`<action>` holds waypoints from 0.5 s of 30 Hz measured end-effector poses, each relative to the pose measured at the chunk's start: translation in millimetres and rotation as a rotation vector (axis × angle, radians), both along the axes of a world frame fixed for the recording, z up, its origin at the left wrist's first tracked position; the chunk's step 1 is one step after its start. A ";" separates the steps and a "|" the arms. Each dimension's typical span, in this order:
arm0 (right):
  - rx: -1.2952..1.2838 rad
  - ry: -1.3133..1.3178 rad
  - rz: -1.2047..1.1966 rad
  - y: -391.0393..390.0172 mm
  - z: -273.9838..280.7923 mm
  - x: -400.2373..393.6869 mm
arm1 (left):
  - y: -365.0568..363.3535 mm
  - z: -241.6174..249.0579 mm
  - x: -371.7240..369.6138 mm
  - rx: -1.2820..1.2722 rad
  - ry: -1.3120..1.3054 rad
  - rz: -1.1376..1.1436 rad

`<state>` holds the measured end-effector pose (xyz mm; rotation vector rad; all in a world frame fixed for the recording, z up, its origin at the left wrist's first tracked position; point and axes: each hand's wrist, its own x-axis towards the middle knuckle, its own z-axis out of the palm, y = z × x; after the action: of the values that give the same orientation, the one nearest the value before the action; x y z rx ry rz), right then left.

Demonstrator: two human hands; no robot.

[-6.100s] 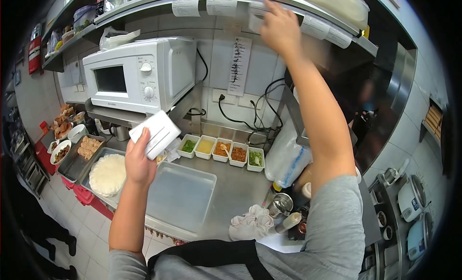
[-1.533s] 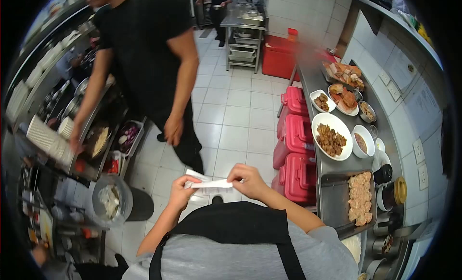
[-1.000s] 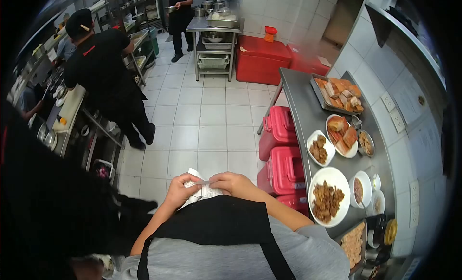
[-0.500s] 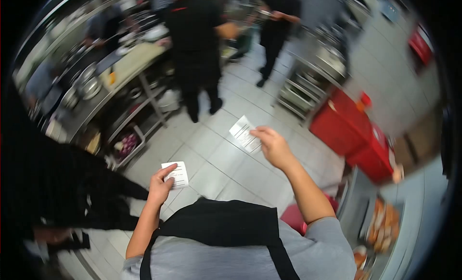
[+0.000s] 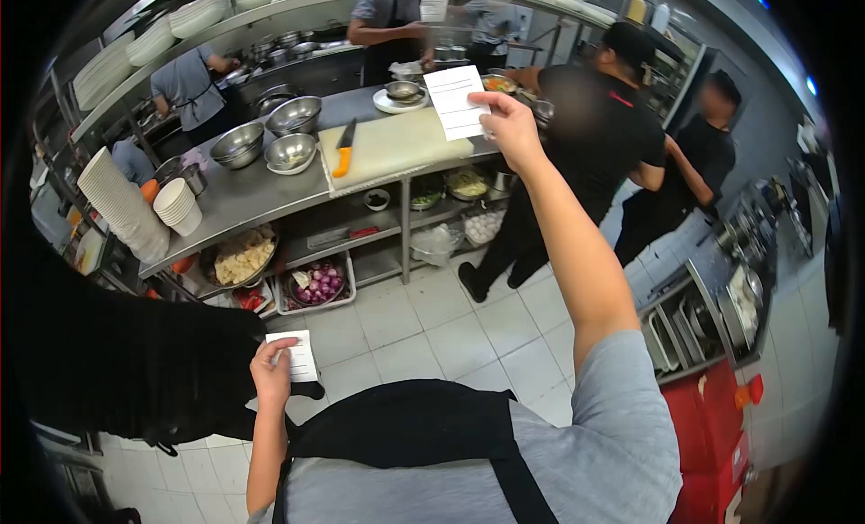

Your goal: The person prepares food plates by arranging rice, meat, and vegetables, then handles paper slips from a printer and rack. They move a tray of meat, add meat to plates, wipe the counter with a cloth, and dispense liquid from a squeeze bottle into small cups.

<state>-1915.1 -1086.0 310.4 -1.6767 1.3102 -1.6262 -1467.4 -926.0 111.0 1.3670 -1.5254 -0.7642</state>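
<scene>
My right hand (image 5: 510,126) is raised in front of the steel counter and pinches the right edge of a white printed paper slip (image 5: 450,96). Behind that slip lie a pale cutting board (image 5: 387,150) and a knife (image 5: 344,148) with an orange handle. Lower down at the left, my left hand (image 5: 273,373) grips a second printed paper slip (image 5: 302,360) between thumb and fingers, above the tiled floor. The print on both slips is too small to read. Another slip (image 5: 434,8) hangs from the shelf rail.
The steel counter (image 5: 216,186) carries metal bowls (image 5: 295,116) and stacked paper cups (image 5: 177,204). A crate of red onions (image 5: 315,281) sits below. Co-workers in black (image 5: 595,118) stand at the right; a person in dark clothes (image 5: 135,362) is close on the left. A red bin (image 5: 707,434) stands at lower right.
My right hand has risen with its slip toward the counter. The left hand has shifted slightly down and left, still holding its slip. My view has turned left toward the counter.
</scene>
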 end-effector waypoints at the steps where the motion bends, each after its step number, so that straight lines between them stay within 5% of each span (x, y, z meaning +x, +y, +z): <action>1: 0.020 0.003 0.063 -21.6 2.8 3.1 | -14.2 3.3 -4.4 0.018 0.021 0.015; 3: 0.007 0.093 0.169 -54.4 3.5 26.2 | -53.8 21.2 -39.0 0.162 0.350 -0.034; 5: -0.076 0.153 0.329 -71.3 -18.0 66.7 | -106.4 32.0 -74.7 0.056 0.510 -0.251; 9: -0.285 0.146 0.498 -112.4 -64.4 108.2 | -213.3 82.0 -169.8 -0.071 0.806 -0.245; 11: -0.180 0.157 0.640 -136.4 -58.3 92.2 | -256.4 106.8 -204.4 -0.114 0.767 -0.037; 14: -0.700 0.195 0.342 -237.8 -31.8 39.4 | -332.7 116.7 -227.0 -0.211 0.703 -0.009; 15: -0.653 -0.006 0.345 -274.4 -9.5 13.4 | -354.1 125.7 -234.4 -0.204 0.576 -0.024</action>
<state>-1901.7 -1360.4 301.0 -2.1039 0.4442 -1.9461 -1701.8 -1280.0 236.7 0.8755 -1.1246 -0.8953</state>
